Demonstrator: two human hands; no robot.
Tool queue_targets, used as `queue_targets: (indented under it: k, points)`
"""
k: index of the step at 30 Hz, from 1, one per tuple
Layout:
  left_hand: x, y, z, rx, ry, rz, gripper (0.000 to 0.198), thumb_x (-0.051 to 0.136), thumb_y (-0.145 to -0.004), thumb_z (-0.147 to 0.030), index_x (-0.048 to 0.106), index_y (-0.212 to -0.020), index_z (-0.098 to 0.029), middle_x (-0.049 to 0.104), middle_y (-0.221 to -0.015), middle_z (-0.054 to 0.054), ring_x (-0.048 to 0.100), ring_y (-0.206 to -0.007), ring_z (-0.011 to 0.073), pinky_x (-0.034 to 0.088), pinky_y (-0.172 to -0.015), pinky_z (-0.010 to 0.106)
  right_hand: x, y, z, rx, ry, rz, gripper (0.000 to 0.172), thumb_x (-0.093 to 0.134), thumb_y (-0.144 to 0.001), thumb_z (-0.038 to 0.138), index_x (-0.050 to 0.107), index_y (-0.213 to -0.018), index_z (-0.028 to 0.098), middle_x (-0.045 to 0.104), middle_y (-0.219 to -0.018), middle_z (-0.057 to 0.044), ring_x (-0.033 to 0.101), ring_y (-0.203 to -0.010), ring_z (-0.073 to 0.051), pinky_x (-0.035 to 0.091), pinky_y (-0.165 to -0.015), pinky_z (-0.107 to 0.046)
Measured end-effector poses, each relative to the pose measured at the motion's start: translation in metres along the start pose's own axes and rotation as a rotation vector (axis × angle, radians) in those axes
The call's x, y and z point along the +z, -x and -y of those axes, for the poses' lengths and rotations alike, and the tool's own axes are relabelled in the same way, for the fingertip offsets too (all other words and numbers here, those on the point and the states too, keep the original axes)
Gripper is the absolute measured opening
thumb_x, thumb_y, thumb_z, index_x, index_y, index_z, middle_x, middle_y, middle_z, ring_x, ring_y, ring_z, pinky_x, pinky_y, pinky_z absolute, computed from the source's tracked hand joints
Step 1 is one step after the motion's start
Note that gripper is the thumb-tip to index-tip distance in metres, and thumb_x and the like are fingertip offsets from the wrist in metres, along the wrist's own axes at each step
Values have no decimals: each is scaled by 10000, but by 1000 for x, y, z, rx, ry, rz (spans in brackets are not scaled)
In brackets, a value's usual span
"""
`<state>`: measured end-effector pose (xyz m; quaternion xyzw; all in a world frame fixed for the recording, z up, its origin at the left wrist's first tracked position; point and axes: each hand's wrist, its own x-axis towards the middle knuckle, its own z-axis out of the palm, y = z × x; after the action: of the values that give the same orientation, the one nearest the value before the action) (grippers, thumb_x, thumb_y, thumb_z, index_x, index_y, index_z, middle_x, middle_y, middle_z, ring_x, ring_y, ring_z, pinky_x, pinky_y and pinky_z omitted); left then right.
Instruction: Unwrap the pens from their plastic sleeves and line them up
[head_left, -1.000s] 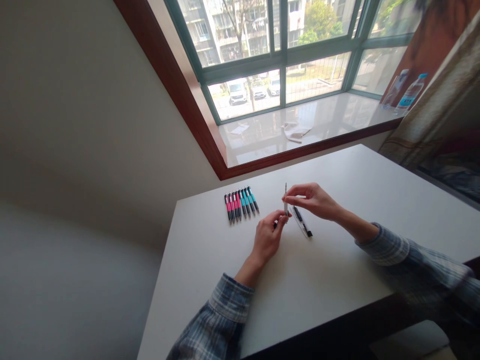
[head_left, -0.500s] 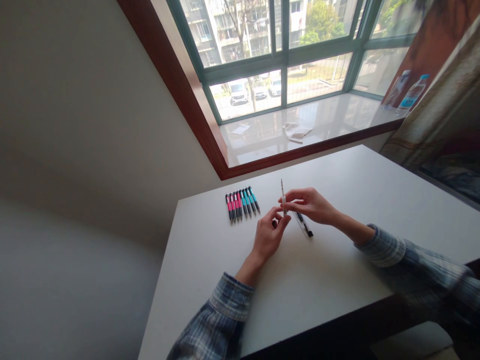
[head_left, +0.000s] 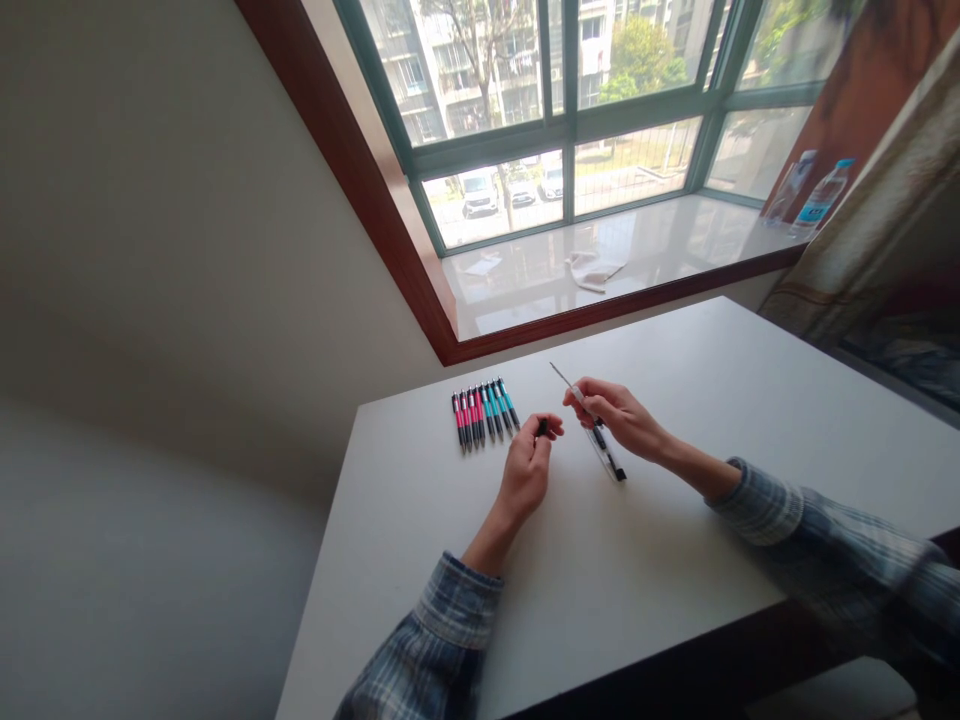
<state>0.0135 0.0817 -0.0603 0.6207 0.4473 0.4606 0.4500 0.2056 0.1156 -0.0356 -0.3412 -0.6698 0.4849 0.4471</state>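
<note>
My right hand (head_left: 613, 415) pinches a slim whitish pen part (head_left: 577, 392), with a thin rod sticking out to the upper left. Slightly apart, to its left, my left hand (head_left: 529, 465) has its fingers curled around a small black piece (head_left: 541, 427), perhaps a pen cap or grip. Just below my right hand, a black pen piece (head_left: 618, 472) and a thin pale strip lie on the white table (head_left: 660, 560); the hand hides their upper ends. Left of both hands, several pens (head_left: 484, 415) lie side by side in a row, pink-red ones left and teal ones right.
A wall (head_left: 187, 300) borders the table's left side. Behind the table, the window sill (head_left: 525, 290) carries a crumpled cloth (head_left: 595, 270), a sheet of paper (head_left: 482, 264) and two plastic bottles (head_left: 821, 200). A curtain (head_left: 840, 230) hangs at the right.
My hands have drawn apart. The whitish part moved away from my left fingers in my right hand, and its rod tipped from upright to the left. The black piece stayed in my left hand.
</note>
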Motion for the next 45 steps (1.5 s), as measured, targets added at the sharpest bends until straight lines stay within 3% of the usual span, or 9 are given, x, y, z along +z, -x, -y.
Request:
queue_targets:
  k: [4,7,14,23,30,35,45]
  points:
    - [-2,1,0,44,10,21,284,567,-967,-263,718,-1202,-209,682,-1152,96,640,-1003,197,511,-933,333,3,2,0,3,5,52,303,529,-995,446,613,-844,197,526,-730,9,460,-662,-147,382,-612,-279]
    - [-6,0,-1,39,36,-5,316,646,-947,-283,685,-1254,-221,689,-1069,74,658,-919,176,537,-853,307,5,3,0,17,7,40,285,607,-964,471,652,-921,194,563,-771,1,466,-669,-147,374,-602,-277]
    - [-8,-1,-6,-36,128,-98,255,818,-810,-340,674,-930,-168,710,-936,45,687,-806,156,529,-724,257,6,4,-3,59,63,29,319,732,-874,512,720,-907,195,604,-720,8,488,-642,-150,385,-586,-277]
    - [-8,-1,-9,-128,419,-144,275,875,-750,-311,714,-920,-168,687,-802,-4,632,-745,112,512,-756,257,13,7,-10,73,37,80,309,737,-880,496,722,-885,187,635,-733,-3,517,-664,-153,398,-605,-276]
    - [-17,-7,-7,-166,663,-325,320,876,-760,-309,743,-1024,-187,744,-1012,32,694,-917,123,534,-950,293,11,8,-5,48,109,69,406,534,-1018,509,707,-1214,198,654,-841,-33,557,-713,-165,455,-648,-280]
    - [-25,-10,-3,-185,754,-399,318,873,-779,-298,744,-1056,-212,753,-1060,14,695,-859,87,547,-885,253,14,12,-3,-32,272,135,401,488,-1047,424,696,-1317,211,707,-945,-51,589,-767,-171,470,-715,-286]
    - [-24,-10,-6,-200,869,-424,323,910,-740,-244,771,-1028,-202,764,-985,7,695,-811,87,540,-835,239,14,12,-4,-21,318,154,407,502,-1037,375,695,-1350,201,759,-1001,-54,618,-778,-169,485,-750,-285]
